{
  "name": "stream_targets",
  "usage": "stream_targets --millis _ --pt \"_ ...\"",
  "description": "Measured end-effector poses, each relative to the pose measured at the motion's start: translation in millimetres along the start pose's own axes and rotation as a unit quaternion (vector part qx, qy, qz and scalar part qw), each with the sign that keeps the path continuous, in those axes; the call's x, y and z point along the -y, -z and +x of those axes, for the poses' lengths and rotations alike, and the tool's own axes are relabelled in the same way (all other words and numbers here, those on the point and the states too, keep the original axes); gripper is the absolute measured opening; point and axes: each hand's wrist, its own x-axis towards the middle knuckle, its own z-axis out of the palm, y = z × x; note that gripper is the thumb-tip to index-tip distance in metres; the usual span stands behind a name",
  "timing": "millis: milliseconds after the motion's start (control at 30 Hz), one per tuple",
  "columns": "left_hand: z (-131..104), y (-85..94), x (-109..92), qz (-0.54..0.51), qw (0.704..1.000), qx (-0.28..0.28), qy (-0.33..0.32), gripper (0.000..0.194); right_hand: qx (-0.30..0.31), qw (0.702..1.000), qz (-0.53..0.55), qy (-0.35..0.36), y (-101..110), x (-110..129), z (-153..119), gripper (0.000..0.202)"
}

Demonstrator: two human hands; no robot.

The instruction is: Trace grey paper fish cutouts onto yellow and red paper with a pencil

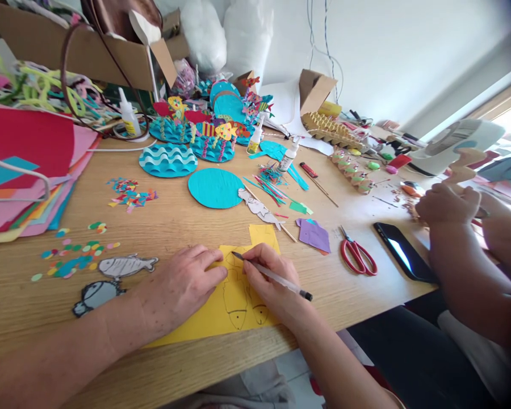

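Note:
Yellow paper (200,318) lies at the table's front edge with fish outlines drawn on it in dark ink. My right hand (272,275) grips a pen (281,280) with a clear barrel and black end, its tip touching the sheet near the top edge. Flat on the left part of the sheet rests my left hand (191,281), fingers stretched toward the pen tip. A grey paper fish (126,265) and a darker fish cutout (97,296) lie left of my left hand. Behind my right hand is a smaller yellow piece (264,234).
Red-handled scissors (358,255) and a phone (402,250) lie to the right, beside a co-worker's hands (449,204). Further back are a blue oval (216,188), glue bottles (288,156) and finished fish decorations (213,136). Paper dots (74,258) and coloured sheets (25,153) are left.

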Motion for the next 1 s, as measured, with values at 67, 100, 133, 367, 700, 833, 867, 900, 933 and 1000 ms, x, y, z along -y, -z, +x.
stream_targets --millis 67,100,133,367,700,833,867,900,933,1000 --pt "-0.3 -0.3 0.3 0.0 1.0 0.003 0.001 0.018 -0.001 1.0 -0.006 0.009 0.4 0.0 -0.4 0.006" --pt "-0.6 -0.3 0.5 0.0 1.0 0.007 0.003 0.018 -0.004 1.0 -0.01 0.015 0.8 -0.1 -0.7 0.006" --pt "-0.8 -0.3 0.7 0.0 1.0 0.01 0.004 0.018 -0.007 1.0 -0.015 0.021 1.3 -0.1 -1.0 0.006" --pt "-0.9 1.9 1.4 -0.01 1.0 0.014 0.006 0.021 -0.002 1.0 -0.012 0.02 6.6 3.2 -2.6 0.007" --pt "-1.3 2.3 1.0 -0.02 1.0 0.011 0.005 0.019 -0.017 1.0 0.004 -0.011 5.6 2.6 -4.0 0.006" --pt "-1.1 2.5 1.3 -0.011 1.0 0.007 0.001 0.02 -0.009 1.0 -0.006 -0.008 3.4 0.6 -1.6 0.005" --pt "-1.1 2.5 1.3 -0.008 1.0 0.006 0.001 0.02 -0.009 1.0 -0.007 -0.005 2.9 0.3 -0.9 0.005" --pt "-1.2 2.5 1.3 -0.007 1.0 0.005 0.001 0.019 -0.009 1.0 -0.008 -0.003 2.4 0.2 -0.3 0.005" --pt "-1.2 2.4 1.3 -0.007 1.0 0.005 0.001 0.019 -0.009 1.0 -0.007 -0.002 2.0 0.0 0.3 0.006" --pt "-1.2 2.1 1.2 -0.008 1.0 0.005 0.0 0.019 -0.005 1.0 -0.002 -0.004 1.4 -0.2 1.1 0.006"
